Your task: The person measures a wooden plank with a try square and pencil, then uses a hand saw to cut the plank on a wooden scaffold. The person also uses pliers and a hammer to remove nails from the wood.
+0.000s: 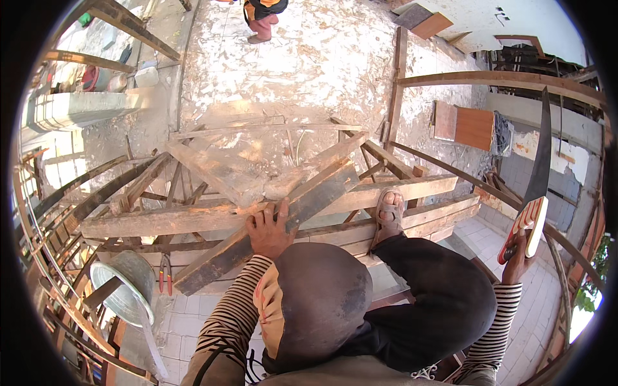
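Observation:
My left hand is closed over a short dark wooden beam, its fingers curling onto the far edge. The beam lies slanted across a longer horizontal timber, with its near end pointing to the lower left. Off to the right, my right hand grips a handsaw by its red and white handle. The saw's long dark blade points up and away, apart from the wood. My sandalled foot rests on the timbers to the right of the beam.
A bucket and red-handled pliers are at the left. Triangular timber framing stretches ahead, above a floor littered with debris. Another person stands at the far top. Brown boards and a long beam are at the right.

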Demonstrator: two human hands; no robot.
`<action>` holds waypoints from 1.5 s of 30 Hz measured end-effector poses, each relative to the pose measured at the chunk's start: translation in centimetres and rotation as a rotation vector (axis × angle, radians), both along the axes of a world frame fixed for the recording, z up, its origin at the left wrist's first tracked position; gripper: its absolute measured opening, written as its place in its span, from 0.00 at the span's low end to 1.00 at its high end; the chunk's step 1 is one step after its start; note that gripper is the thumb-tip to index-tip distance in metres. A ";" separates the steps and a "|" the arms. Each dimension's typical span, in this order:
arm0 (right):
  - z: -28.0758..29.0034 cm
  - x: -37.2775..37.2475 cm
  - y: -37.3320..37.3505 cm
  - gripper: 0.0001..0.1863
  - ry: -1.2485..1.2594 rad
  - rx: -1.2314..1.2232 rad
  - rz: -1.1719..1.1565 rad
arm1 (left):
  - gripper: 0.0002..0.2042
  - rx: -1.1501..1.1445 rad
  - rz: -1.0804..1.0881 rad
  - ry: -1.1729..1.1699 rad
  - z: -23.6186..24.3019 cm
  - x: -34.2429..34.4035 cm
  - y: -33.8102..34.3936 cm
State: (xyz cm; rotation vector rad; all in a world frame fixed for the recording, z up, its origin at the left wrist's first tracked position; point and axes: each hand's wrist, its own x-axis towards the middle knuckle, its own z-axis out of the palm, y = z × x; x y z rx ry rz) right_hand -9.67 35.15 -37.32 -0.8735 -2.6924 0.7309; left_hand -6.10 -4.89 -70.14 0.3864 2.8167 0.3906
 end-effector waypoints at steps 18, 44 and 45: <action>-30.7 -10.5 -6.6 0.29 -0.490 -0.626 0.933 | 0.48 -0.002 0.289 -0.049 2.5 1.6 -0.5; -31.8 -8.5 -4.4 0.21 -0.236 -0.836 0.902 | 0.46 0.003 0.217 -0.076 5.0 0.9 1.1; -31.7 -8.3 -4.8 0.21 -0.236 -0.844 0.901 | 0.46 -0.010 0.242 -0.099 5.3 1.8 1.0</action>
